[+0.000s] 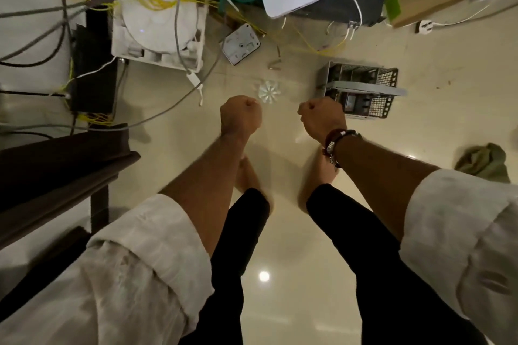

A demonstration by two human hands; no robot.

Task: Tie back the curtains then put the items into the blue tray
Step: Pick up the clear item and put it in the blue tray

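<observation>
Left hand (240,114) and right hand (322,117) seemingly clenched empty above floor (280,232)

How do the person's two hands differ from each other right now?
The right hand has a dark beaded bracelet at its wrist; the left hand has a bare wrist. The right hand sits near the grey basket, the left hand nearer the tangled cables. Both are clenched into fists, hold nothing, and come out of rolled-up white sleeves.

1. Both forearms are stretched forward and down, side by side, with pale sleeves rolled up near the elbows.
2. The left hand (240,115) is clenched into a fist; nothing is held.
3. The right hand (322,117) is likewise clenched, and beaded bracelets (335,143) are worn at its wrist.
</observation>
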